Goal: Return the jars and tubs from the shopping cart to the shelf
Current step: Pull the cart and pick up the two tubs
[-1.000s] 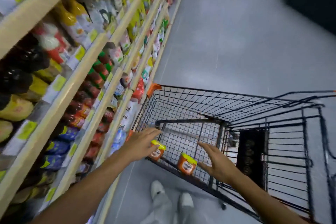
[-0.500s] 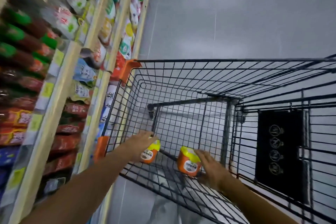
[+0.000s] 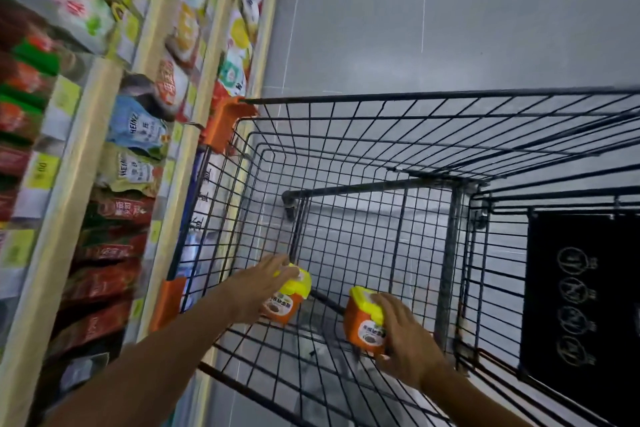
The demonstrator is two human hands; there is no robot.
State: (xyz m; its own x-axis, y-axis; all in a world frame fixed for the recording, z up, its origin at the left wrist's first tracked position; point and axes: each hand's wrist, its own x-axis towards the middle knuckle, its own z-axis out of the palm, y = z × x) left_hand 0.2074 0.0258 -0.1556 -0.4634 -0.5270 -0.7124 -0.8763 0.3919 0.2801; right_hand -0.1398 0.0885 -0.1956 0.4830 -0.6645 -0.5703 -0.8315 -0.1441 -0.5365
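Two orange tubs with yellow lids stand on the floor of a black wire shopping cart [image 3: 408,135]. My left hand [image 3: 258,288] wraps over the left tub [image 3: 285,302], fingers across its yellow lid. My right hand [image 3: 407,336] grips the right tub [image 3: 363,322] from its right side, thumb near the lid. Both tubs appear to rest on the cart's wire bottom. The shelf [image 3: 79,163] runs along the left, its cream rails packed with sauce pouches and packets.
The cart's orange corner bumpers [image 3: 225,125] sit close against the shelf edge. A black panel [image 3: 578,305] with round symbols hangs on the cart's right side. Grey floor [image 3: 450,17] stretches beyond the cart.
The view has dipped and moved closer to the cart. Both hands went from reaching toward the tubs to closing on them.
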